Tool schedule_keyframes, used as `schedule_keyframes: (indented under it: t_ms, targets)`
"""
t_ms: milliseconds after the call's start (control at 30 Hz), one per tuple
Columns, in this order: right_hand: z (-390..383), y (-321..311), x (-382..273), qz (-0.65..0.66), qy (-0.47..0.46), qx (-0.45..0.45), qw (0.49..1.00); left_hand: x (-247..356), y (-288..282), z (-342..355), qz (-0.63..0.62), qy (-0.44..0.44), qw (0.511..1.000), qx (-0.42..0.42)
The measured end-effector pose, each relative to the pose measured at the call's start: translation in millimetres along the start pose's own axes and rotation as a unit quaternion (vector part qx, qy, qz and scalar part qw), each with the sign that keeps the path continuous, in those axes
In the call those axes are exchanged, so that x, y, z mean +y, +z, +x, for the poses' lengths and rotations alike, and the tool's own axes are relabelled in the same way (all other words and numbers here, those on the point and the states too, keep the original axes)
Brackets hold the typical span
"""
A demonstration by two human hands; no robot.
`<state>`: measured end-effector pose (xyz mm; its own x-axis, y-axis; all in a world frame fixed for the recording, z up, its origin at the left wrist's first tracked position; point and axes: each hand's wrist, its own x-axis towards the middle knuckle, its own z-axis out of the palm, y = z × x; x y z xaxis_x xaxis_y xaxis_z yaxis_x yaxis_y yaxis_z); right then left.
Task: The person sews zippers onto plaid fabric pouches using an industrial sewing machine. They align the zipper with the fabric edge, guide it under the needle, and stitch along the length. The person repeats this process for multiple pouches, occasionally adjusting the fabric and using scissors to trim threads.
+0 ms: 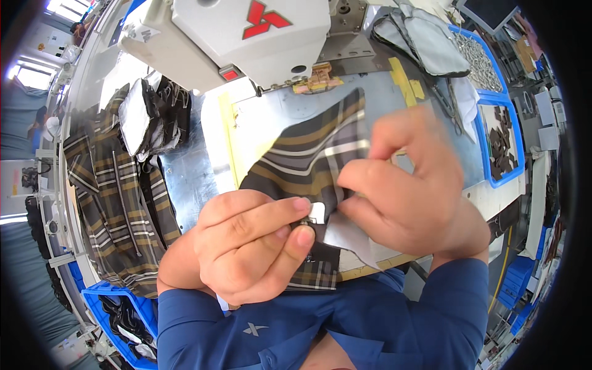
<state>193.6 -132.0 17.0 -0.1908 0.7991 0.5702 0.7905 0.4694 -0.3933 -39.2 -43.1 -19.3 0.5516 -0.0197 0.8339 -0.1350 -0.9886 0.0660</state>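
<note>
A plaid fabric piece (311, 145) in brown, black and white, with a pale underside, hangs between my hands in front of the sewing machine. My left hand (246, 243) is closed in a pinch on its dark edge. A small shiny white piece (317, 213) sticks out at these fingertips; its kind is unclear. My right hand (410, 185) is closed, with curled fingers at the right side of the fabric. Motion blurs its upper fingers, but the lower ones seem to grip the fabric near its pale corner (348, 237).
A white sewing machine (259, 43) stands ahead. Plaid garment parts (117, 203) lie left, under a dark bundle (163, 117). At right are padded pieces (431, 46), scissors (447, 105), a blue tray of metal rings (478, 61) and a blue tray of dark scraps (501, 145).
</note>
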Motion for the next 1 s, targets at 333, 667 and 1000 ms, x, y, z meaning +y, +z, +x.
schedule_keyframes:
  t_ms: [333, 667, 1000]
  targets:
    - [-5.3, 20.3, 13.1, 0.018, -0.21, 0.035, 0.977, 11.4, -1.0, -9.0, -0.007, 0.014, 1.0, -0.024]
    - [8.5, 1.2, 9.2, 0.17, -0.122, -0.039, 0.977, -0.7, -16.3, 9.9, -0.095, -0.081, 0.991, -0.055]
    - [-2.2, 11.6, 6.1, 0.091, -0.145, -0.006, 0.985, -12.6, -23.8, 8.9, -0.095, -0.06, 0.994, -0.014]
